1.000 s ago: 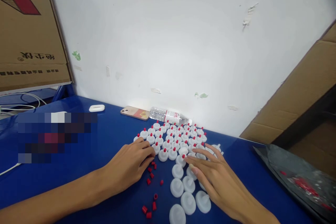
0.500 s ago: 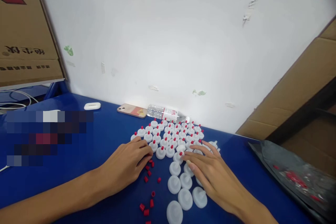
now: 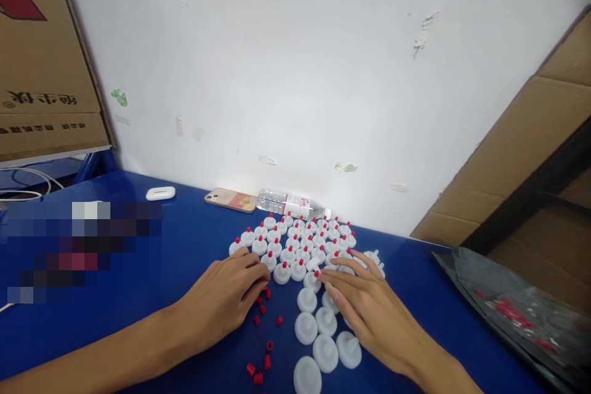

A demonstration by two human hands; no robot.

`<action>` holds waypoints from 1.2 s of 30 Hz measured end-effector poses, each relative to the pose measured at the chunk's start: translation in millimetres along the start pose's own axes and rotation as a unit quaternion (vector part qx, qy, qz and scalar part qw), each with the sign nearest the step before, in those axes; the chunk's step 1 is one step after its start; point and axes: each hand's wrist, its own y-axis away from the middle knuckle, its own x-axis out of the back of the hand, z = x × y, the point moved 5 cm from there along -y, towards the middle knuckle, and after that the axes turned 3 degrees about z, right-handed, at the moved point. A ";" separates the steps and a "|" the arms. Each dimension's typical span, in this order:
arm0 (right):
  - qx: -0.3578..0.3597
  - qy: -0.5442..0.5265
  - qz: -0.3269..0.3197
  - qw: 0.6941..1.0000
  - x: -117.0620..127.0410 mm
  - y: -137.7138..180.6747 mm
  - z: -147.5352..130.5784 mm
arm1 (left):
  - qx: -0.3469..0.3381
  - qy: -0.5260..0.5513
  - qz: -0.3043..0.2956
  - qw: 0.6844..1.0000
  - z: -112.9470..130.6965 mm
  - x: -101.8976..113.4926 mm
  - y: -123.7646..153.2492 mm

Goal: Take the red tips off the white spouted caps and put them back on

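Note:
Many white round caps with red tips [image 3: 295,240] stand in rows on the blue table [image 3: 184,246]. Nearer me lie several white caps without red tips [image 3: 318,332]. Loose small red tips [image 3: 261,311] are scattered beside them. My left hand [image 3: 221,298] rests on the table with fingers curled, its fingertips next to the red tips and a capped piece. My right hand [image 3: 364,308] lies flat with fingers stretched out over the white caps, fingertips near a capped piece [image 3: 313,280].
A phone [image 3: 229,199], a lying water bottle [image 3: 290,203] and a white earbud case [image 3: 160,192] sit by the wall. Cardboard boxes stand at left [image 3: 41,55] and right [image 3: 517,154]. A dark plastic bag with red parts [image 3: 512,308] lies right.
Both hands stay nearly where they were; the view has shifted slightly. My right fingertips have edged a little toward the capped rows.

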 end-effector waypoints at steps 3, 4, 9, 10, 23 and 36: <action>0.003 -0.001 0.008 1.000 0.1 0.0 -0.1 | -0.002 -0.001 0.001 1.000 -0.9 -1.0 0.6; 0.005 0.000 0.008 1.000 -0.1 -0.1 0.0 | -0.003 -0.001 0.002 1.000 -1.0 -1.2 1.2; 0.003 0.010 0.012 1.000 0.2 -0.9 0.2 | -0.005 0.001 0.006 1.000 -0.1 -0.4 3.2; 0.000 0.008 0.010 1.000 0.3 -1.1 0.3 | -0.004 0.000 0.006 1.000 0.1 -0.2 3.3; -0.009 0.009 0.007 1.000 -2.1 -1.2 1.1 | 0.007 -0.014 0.020 1.000 -4.1 4.6 -2.5; -0.021 0.023 0.006 0.999 -5.1 -2.4 2.6 | -0.002 -0.019 0.029 0.999 -13.6 2.7 -5.7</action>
